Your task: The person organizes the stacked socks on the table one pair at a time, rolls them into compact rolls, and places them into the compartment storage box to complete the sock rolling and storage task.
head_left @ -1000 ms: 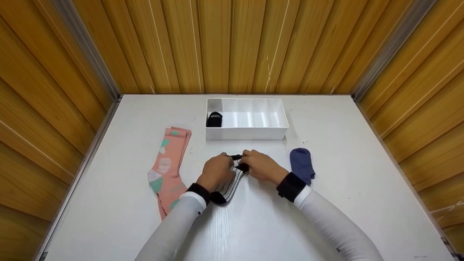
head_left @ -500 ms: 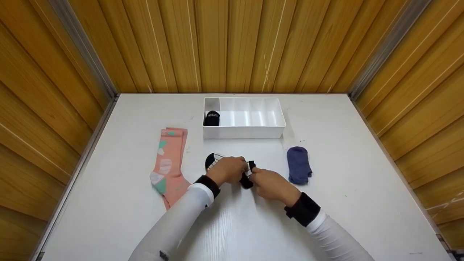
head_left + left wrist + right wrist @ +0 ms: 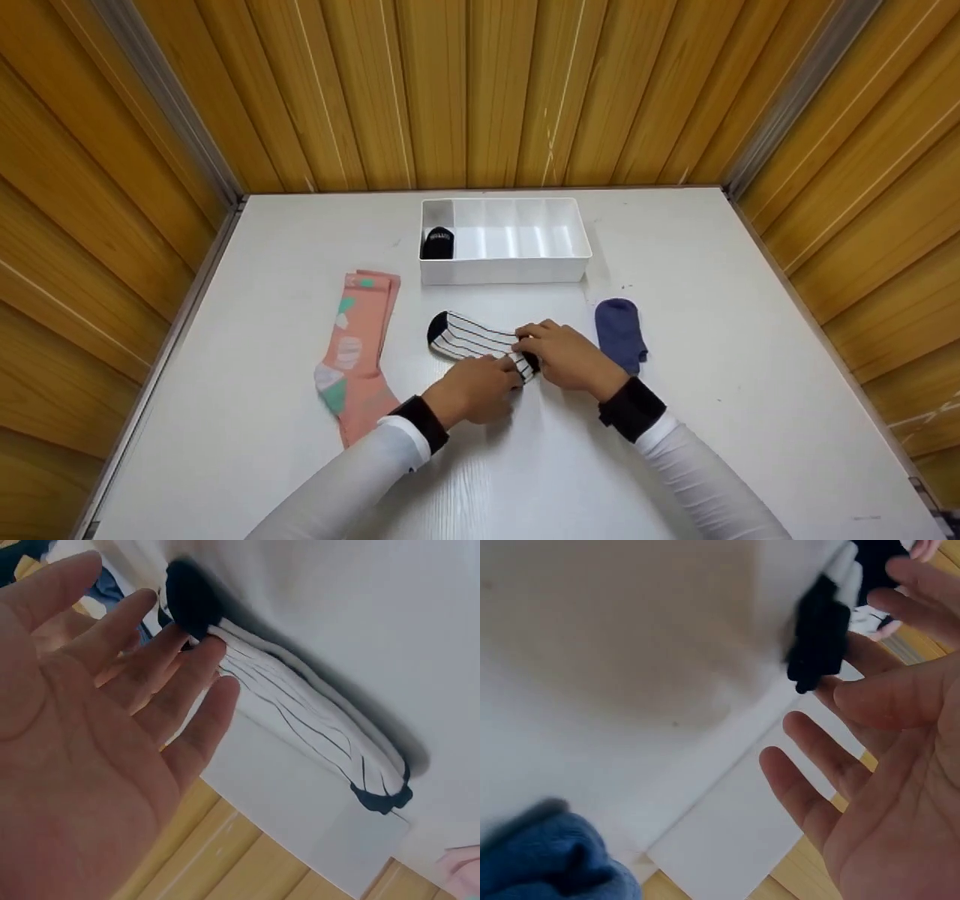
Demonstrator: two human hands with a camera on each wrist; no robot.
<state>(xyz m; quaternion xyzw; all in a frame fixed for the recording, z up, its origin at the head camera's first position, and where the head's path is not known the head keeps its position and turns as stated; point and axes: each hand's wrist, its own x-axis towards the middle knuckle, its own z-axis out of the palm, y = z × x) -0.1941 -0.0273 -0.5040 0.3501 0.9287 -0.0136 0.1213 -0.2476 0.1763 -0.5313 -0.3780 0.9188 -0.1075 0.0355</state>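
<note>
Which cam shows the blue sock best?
Head: the blue sock is nearly whole there, only its near end partly hidden by the right hand. Right wrist: just a blurred part, cropped at lower left. Left wrist: only blue patches, probably it, behind the left hand.

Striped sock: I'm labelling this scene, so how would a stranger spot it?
Find the white box on the table. Nearer the camera, between pink socks and a blue sock, lies the striped sock: the only one white with thin dark lines.
</note>
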